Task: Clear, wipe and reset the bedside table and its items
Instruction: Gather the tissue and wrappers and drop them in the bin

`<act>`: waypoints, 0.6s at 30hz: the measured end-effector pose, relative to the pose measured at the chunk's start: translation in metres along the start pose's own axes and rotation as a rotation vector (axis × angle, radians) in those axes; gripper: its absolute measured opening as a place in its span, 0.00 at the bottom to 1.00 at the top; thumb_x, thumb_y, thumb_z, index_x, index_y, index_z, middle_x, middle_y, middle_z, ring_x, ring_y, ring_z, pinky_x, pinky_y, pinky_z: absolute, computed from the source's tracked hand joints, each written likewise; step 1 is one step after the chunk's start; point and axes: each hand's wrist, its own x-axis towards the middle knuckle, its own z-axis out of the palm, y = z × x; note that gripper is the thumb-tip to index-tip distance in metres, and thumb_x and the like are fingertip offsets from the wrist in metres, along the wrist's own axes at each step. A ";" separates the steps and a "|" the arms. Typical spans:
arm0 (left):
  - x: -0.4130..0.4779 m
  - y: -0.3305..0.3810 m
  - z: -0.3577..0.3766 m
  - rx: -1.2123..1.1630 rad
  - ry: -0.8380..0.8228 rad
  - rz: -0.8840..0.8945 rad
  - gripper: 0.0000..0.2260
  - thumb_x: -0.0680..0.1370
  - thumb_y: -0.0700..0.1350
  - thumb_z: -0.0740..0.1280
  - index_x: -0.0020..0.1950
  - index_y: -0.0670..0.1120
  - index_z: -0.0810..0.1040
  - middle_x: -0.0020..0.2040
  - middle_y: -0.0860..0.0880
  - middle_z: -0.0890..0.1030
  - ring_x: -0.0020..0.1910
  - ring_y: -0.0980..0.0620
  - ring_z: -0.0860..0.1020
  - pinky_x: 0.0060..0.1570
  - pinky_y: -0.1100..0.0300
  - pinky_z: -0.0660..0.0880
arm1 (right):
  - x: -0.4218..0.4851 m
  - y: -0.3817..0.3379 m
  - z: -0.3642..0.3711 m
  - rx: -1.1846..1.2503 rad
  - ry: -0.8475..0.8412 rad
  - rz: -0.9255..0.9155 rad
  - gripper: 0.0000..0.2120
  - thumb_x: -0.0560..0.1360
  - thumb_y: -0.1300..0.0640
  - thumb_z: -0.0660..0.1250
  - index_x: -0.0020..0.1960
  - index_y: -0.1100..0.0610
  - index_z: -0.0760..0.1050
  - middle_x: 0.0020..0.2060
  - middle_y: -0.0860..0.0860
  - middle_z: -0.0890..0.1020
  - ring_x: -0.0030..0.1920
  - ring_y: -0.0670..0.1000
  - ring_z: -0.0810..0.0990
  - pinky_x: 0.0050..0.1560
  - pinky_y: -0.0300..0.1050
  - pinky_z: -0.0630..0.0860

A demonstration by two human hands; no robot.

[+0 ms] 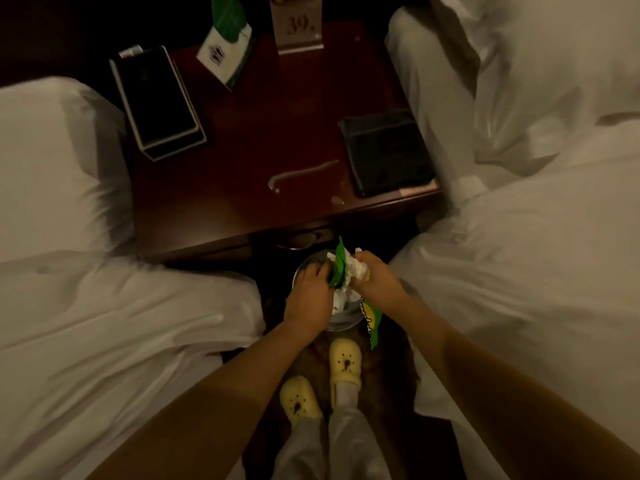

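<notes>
Left hand (308, 296) touches green plastic wrapper (337, 268), grip unclear | right hand (375, 277) clutches crumpled white tissue (356, 268) over metal bin (343, 325) | dark wooden desk (259, 150) unwiped

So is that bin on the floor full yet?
Looks full: crumpled tissue and a green wrapper stick up above the rim of the bin, with the right hand gripping the tissue.

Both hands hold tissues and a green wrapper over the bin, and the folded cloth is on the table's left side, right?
No. The head view shows the dark folded cloth on the right side of the table. The left hand and right hand hold tissues and a green wrapper over the bin.
</notes>
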 end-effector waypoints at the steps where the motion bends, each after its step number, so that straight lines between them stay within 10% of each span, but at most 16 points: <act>1: 0.004 -0.004 0.010 -0.020 -0.017 -0.014 0.19 0.79 0.39 0.57 0.71 0.42 0.65 0.64 0.39 0.70 0.63 0.41 0.70 0.63 0.50 0.68 | 0.004 0.008 0.003 0.005 -0.005 0.036 0.06 0.73 0.65 0.67 0.48 0.63 0.72 0.45 0.61 0.77 0.47 0.57 0.76 0.47 0.49 0.72; 11: 0.077 -0.052 0.083 -0.317 -0.070 -0.209 0.21 0.77 0.35 0.60 0.70 0.40 0.66 0.67 0.36 0.69 0.67 0.39 0.69 0.67 0.49 0.66 | 0.077 0.093 0.045 0.004 -0.027 0.173 0.14 0.73 0.67 0.65 0.57 0.71 0.71 0.54 0.68 0.78 0.56 0.64 0.77 0.55 0.54 0.73; 15: 0.110 -0.080 0.114 -0.369 -0.096 -0.267 0.22 0.77 0.38 0.62 0.72 0.41 0.65 0.68 0.38 0.70 0.68 0.40 0.69 0.67 0.47 0.67 | 0.110 0.128 0.067 0.030 -0.038 0.192 0.04 0.71 0.70 0.65 0.46 0.68 0.76 0.52 0.71 0.77 0.55 0.65 0.77 0.45 0.46 0.69; 18: 0.124 -0.098 0.135 -0.392 -0.107 -0.275 0.26 0.76 0.41 0.64 0.74 0.45 0.62 0.70 0.41 0.69 0.70 0.42 0.68 0.69 0.47 0.66 | 0.135 0.157 0.080 -0.024 -0.080 0.204 0.17 0.72 0.66 0.66 0.61 0.66 0.70 0.60 0.64 0.76 0.60 0.61 0.74 0.50 0.42 0.69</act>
